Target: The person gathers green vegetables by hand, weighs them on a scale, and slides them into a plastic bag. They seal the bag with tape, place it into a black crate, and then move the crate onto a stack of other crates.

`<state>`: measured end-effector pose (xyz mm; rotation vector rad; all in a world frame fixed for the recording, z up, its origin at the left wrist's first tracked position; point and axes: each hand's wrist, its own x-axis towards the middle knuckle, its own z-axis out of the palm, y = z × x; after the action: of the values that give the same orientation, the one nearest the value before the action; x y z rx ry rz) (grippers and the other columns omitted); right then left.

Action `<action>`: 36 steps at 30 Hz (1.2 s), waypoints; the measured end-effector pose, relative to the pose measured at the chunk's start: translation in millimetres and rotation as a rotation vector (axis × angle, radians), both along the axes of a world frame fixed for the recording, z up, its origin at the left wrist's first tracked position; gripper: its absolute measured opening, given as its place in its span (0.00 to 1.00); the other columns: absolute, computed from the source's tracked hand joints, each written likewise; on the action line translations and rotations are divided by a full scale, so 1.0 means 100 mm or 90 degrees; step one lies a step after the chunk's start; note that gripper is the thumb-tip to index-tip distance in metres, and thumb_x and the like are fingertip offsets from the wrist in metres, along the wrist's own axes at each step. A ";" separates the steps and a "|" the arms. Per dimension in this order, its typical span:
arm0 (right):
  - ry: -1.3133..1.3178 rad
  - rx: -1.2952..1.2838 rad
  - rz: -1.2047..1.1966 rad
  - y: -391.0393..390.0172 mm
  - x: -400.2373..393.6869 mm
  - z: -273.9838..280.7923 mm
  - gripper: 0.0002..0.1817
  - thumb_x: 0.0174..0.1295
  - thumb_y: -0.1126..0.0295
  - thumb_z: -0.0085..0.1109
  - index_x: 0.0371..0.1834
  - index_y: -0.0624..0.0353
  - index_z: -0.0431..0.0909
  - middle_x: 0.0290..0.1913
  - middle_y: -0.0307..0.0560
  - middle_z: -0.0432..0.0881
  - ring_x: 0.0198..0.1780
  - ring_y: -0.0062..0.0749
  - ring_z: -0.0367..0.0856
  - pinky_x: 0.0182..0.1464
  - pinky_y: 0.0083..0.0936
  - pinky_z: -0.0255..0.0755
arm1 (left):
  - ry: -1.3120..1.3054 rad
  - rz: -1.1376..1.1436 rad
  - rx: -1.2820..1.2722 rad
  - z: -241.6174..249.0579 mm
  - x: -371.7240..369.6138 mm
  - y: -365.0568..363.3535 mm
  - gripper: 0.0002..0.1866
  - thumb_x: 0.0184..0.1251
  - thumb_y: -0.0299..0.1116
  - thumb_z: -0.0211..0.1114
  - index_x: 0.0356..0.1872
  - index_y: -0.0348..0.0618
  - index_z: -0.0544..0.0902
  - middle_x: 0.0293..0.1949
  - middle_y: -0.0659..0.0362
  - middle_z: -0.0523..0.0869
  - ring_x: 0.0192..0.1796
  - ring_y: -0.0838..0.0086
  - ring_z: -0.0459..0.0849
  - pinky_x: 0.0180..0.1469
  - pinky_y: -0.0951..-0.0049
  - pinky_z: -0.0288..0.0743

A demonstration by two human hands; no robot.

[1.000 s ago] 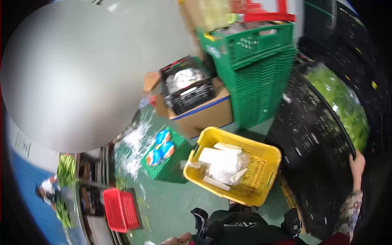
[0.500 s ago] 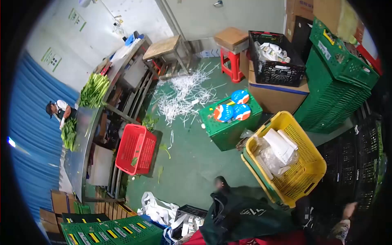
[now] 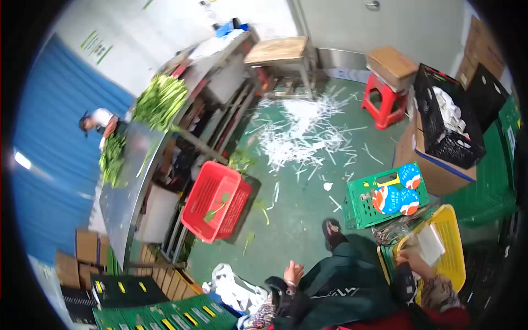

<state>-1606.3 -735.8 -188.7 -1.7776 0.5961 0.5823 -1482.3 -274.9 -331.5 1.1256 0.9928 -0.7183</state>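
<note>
Down at the bottom right, the right hand point(image 3: 411, 257) reaches over the near rim of the yellow crate point(image 3: 454, 263), fingers curled at a clear plastic bag point(image 3: 428, 243) of white packets lying inside it; whether they actually pinch the bag I cannot tell. That crate is hemmed in: a green crate point(image 3: 360, 206) carrying three round blue-and-orange lids sits just beyond its far rim, and a cardboard box point(image 3: 434, 173) topped by a black crate stands further beyond. On its right side green stacked crates crowd close. The left hand point(image 3: 292, 272) hangs well away from the yellow crate, over the person's dark trouser leg, fingers loosely folded and holding nothing. Open green floor lies to the left of the yellow crate, running as far as a red basket point(image 3: 215, 202) tilted beside a steel table point(image 3: 124, 192). White paper strips point(image 3: 300, 132) litter the floor farther off. Another person works at the table's far edge.
</note>
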 end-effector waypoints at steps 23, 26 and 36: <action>0.311 0.298 -0.229 0.06 3.49 -0.67 0.26 0.58 0.46 0.56 0.39 0.62 0.80 0.27 0.42 0.76 0.21 0.30 0.70 0.26 0.24 0.66 | 0.010 -0.775 0.363 -0.18 4.61 0.55 0.15 0.63 0.41 0.60 0.47 0.45 0.77 0.34 0.54 0.85 0.35 0.66 0.84 0.34 0.67 0.77; 0.047 0.264 -0.363 0.02 3.73 -0.47 0.27 0.56 0.44 0.56 0.34 0.62 0.81 0.20 0.40 0.73 0.19 0.31 0.69 0.26 0.27 0.65 | -0.085 -1.039 0.412 -0.66 5.87 0.14 0.14 0.63 0.42 0.59 0.46 0.46 0.78 0.34 0.54 0.85 0.35 0.64 0.84 0.35 0.65 0.77; 0.051 0.067 -0.458 -0.29 4.10 -1.05 0.34 0.55 0.39 0.51 0.31 0.68 0.79 0.30 0.57 0.81 0.33 0.45 0.79 0.35 0.38 0.71 | -0.475 -0.766 0.172 -0.11 9.56 -3.99 0.10 0.66 0.35 0.56 0.41 0.40 0.77 0.23 0.61 0.79 0.21 0.77 0.74 0.22 0.78 0.66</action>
<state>-1196.3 -764.8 -293.9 -1.3166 1.1645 0.1762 -526.2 -674.2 -342.9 2.0334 -0.3373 -0.9659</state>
